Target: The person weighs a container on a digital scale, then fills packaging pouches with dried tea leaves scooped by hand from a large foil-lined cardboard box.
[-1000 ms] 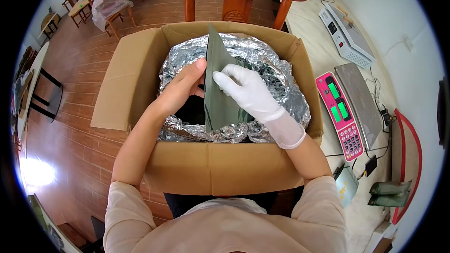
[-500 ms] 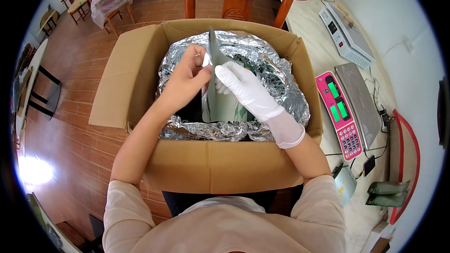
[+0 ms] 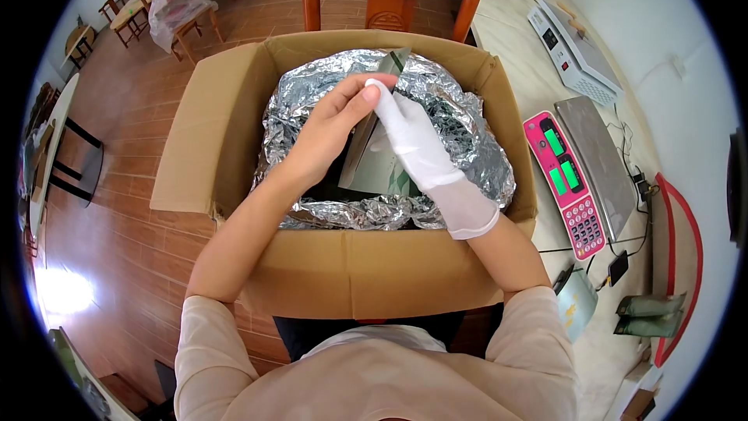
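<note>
A pale green pouch tilts over the foil-lined cardboard box, its top leaning to the right. My bare left hand is closed at the pouch's upper part, thumb and fingertips pressed together against the gloved fingers. In a white glove, my right hand is closed on the pouch's upper edge, partly covering it. Crumpled silver foil surrounds dark, loose leaf-like material inside the box. The pouch's opening is hidden by my hands.
On the right-hand table stand a pink scale with a metal plate, a white machine, a light pouch and green pouches. Behind the box is a wooden chair.
The pouch has gone from upright to leaning right. My left hand has moved right and my right hand slightly up, so their fingertips now meet near the pouch's top.
</note>
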